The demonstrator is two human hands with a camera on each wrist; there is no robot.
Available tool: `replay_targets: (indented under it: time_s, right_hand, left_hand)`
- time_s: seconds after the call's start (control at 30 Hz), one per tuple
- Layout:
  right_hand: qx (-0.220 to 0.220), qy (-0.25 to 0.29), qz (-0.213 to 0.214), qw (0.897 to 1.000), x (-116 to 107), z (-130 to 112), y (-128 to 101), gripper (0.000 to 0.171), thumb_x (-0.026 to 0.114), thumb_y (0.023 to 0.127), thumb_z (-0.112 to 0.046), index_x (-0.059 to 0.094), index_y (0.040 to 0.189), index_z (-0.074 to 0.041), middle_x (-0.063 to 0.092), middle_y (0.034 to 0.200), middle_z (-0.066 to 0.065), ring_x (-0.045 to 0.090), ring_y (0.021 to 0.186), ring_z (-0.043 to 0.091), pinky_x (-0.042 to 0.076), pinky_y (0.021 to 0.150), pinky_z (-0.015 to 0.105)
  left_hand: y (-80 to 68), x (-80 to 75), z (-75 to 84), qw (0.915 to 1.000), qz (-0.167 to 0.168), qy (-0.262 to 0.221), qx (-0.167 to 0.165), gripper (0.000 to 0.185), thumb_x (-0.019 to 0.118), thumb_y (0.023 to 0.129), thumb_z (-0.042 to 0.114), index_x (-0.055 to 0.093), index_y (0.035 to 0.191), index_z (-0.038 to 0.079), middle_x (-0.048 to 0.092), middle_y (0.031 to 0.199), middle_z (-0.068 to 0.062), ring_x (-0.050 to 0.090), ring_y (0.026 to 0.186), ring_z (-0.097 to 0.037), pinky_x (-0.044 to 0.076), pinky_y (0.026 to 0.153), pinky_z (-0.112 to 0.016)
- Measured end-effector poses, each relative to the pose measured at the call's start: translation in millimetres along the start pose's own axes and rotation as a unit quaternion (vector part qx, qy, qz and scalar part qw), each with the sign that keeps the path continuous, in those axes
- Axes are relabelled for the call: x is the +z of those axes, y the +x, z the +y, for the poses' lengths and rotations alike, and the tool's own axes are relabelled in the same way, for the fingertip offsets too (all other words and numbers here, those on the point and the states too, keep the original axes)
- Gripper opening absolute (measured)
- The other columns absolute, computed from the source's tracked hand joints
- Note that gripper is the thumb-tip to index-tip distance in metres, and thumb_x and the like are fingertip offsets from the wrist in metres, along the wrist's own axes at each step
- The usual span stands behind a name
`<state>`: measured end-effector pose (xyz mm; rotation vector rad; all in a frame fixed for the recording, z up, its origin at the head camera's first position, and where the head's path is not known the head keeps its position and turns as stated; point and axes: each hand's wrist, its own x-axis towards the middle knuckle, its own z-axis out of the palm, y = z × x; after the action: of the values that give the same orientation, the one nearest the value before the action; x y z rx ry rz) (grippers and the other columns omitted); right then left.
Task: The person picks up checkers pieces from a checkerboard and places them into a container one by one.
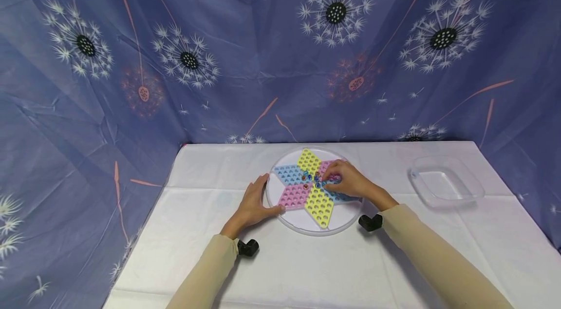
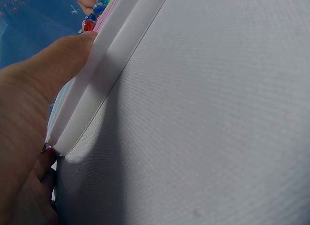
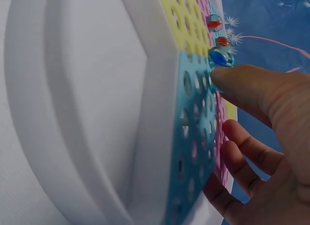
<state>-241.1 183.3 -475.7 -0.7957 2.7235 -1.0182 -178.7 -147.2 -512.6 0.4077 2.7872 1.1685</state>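
Observation:
A round white Chinese checkers board [image 1: 294,216] with a star in yellow, pink and blue lies on the table. My left hand [image 1: 254,204] rests against its left rim, thumb and fingers spread apart. In the left wrist view, the thumb [image 2: 72,53] lies over the rim. Over the board's right side, my right hand [image 1: 350,180] pinches a marble near the centre, mostly hidden by the thumb. Several glass marbles [image 1: 306,186] are clustered in the middle. Close by the right thumb sit a blue marble [image 3: 222,56] and a red-streaked marble [image 3: 214,22].
To the right of the board stands a clear plastic container [image 1: 447,184]. A white cloth [image 1: 210,163] covers the table. Behind and to the left hangs a blue curtain [image 1: 271,55] with dandelion patterns.

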Motion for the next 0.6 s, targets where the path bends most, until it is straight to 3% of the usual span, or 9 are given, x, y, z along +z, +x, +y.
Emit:
replay_targets:
  time_s: [0.2, 0.43, 0.6]
  right_hand:
    - [-0.019, -0.008, -0.013, 1.0, -7.0, -2.0, 1.7, 0.014, 0.082, 0.087, -0.013, 0.078, 0.101, -0.013, 0.069, 0.11, 0.005, 0.059, 0.112, 0.03, 0.048, 0.105, 0.054]
    - [-0.025, 0.012, 0.008, 1.0, -14.3, -3.8, 2.8, 0.016, 0.082, 0.088, -0.011, 0.076, 0.103, -0.011, 0.066, 0.104, 0.012, 0.057, 0.093, 0.031, 0.051, 0.082, 0.044]
    - [-0.034, 0.018, 0.037, 0.999, -19.8, -5.8, 5.5, 0.018, 0.083, 0.088, -0.011, 0.075, 0.104, -0.012, 0.067, 0.108, 0.012, 0.061, 0.095, 0.034, 0.055, 0.084, 0.049]
  left_hand:
    - [-1.7, 1.7, -1.2, 0.9998, -0.005, -0.001, -0.018, 0.113, 0.086, 0.079, 0.049, 0.023, 0.164, 0.01, 0.026, 0.168, -0.012, 0.018, 0.156, -0.032, 0.007, 0.13, -0.045]
    - [-2.3, 1.2, -0.2, 0.9999, -0.005, 0.004, -0.014, 0.113, 0.086, 0.079, 0.048, 0.023, 0.164, 0.009, 0.026, 0.168, -0.012, 0.018, 0.156, -0.03, 0.006, 0.13, -0.043]
    - [-2.5, 1.1, -0.9, 0.9999, -0.006, 0.001, -0.015, 0.113, 0.085, 0.079, 0.049, 0.023, 0.164, 0.009, 0.026, 0.168, -0.013, 0.018, 0.156, -0.031, 0.006, 0.13, -0.044]
